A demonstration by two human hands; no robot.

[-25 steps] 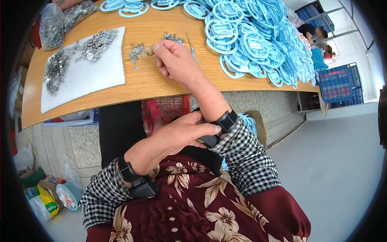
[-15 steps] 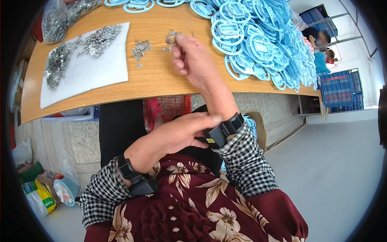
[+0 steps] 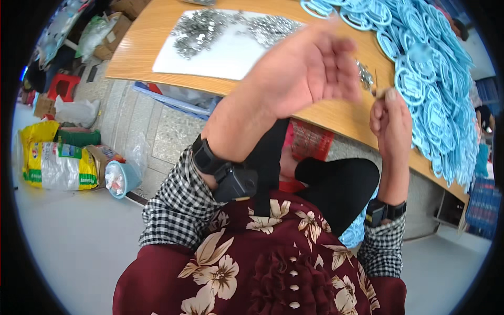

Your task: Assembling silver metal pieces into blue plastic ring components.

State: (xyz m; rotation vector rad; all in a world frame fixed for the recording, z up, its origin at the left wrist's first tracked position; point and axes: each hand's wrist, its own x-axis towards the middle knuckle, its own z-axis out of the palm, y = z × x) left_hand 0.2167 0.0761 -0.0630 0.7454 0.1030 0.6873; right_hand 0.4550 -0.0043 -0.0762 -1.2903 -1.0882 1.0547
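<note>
My left hand (image 3: 302, 73) is raised over the table's front edge, palm showing. Its fingers are loosely spread, slightly blurred, and hold nothing visible. To the right, my right hand (image 3: 391, 121) is curled closed, thumb pressed to the forefinger. A tan covering (image 3: 378, 93) seems to be on that fingertip; anything pinched there cannot be made out. Just beyond lie small silvery metal pieces (image 3: 365, 76) and a thin dark pin (image 3: 375, 77). Right of this hand is a large heap of light-blue plastic ring-shaped pieces (image 3: 433, 107). Black devices are strapped on both wrists.
On the wooden table (image 3: 139, 50), a white sheet (image 3: 223, 62) bears piles of shiny metal pieces (image 3: 199, 31). Below stand a red crate (image 3: 312, 139) and a blue basket (image 3: 178, 102). To the left are a light-blue bin (image 3: 126, 181), a yellow-green sack (image 3: 58, 163) and a red stool (image 3: 64, 86).
My left hand has left the right wrist strap, rising up over the table with fingers spread. The view has swung left, showing more floor there. My right hand stays closed near the small metal pieces.
</note>
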